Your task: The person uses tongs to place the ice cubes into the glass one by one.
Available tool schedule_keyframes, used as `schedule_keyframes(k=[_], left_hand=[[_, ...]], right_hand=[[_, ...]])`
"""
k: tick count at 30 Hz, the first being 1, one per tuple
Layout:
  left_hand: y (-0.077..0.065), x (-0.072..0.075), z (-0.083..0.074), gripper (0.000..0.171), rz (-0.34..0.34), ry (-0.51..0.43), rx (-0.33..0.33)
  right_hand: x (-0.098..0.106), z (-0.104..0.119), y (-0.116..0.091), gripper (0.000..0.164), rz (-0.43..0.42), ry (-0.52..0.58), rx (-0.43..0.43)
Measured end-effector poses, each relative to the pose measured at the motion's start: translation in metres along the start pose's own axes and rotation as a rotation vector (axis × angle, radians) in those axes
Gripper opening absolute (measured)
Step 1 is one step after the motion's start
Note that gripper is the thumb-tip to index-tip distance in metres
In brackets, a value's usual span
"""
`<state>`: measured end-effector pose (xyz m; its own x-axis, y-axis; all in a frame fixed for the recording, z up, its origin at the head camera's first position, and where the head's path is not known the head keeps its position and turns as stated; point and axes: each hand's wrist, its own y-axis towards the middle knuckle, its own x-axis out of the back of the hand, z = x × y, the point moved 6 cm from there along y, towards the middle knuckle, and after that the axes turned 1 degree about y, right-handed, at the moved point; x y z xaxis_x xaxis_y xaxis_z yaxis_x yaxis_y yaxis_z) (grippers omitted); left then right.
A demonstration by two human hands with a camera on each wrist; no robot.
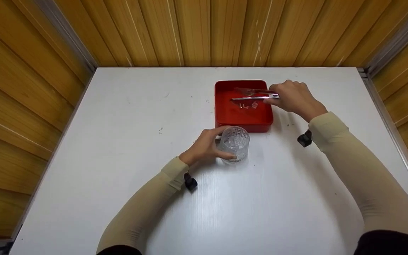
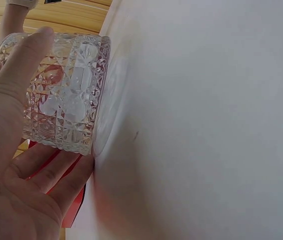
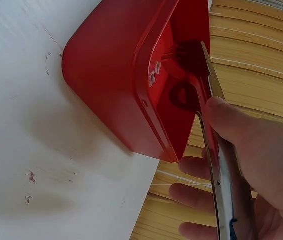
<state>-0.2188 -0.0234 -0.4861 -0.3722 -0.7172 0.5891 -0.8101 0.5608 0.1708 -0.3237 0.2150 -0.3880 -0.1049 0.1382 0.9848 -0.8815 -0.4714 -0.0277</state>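
Observation:
A clear cut-glass tumbler stands on the white table, tilted little if at all. My left hand grips it from the left, with the thumb on the near side and fingers round the far side. Ice-like clear pieces seem to lie in it, blurred by the patterned wall. My right hand holds metal tongs, whose arms are apart and reach into the red square box. A few small clear pieces lie on the box floor below the tongs. Whether the tips touch any piece, I cannot tell.
The box stands just behind the tumbler on the white tabletop. Wood-panelled walls close off the back and both sides. Small dark marks spot the table. A black wrist camera hangs from the right sleeve.

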Motion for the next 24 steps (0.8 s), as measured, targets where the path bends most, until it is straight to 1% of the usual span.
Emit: schedule_keyframes(k=[6,19,24], left_hand=[[0.0010,-0.0018,0.0003,0.088,-0.002,-0.010,0.013],[-0.0001,-0.0023,-0.0013,0.087,-0.013,-0.018,0.001],[-0.0003,-0.0030,-0.0017,0.087,-0.010,-0.010,-0.004]], right_hand=[[-0.0023,-0.0023,0.0035,0.039,0.009,-0.004,0.003],[-0.0072,-0.0023,0.0061,0.041,0.055,0.009,-0.004],[-0.0100,-0.0016,0.0065,0.039,0.067,0.026,-0.008]])
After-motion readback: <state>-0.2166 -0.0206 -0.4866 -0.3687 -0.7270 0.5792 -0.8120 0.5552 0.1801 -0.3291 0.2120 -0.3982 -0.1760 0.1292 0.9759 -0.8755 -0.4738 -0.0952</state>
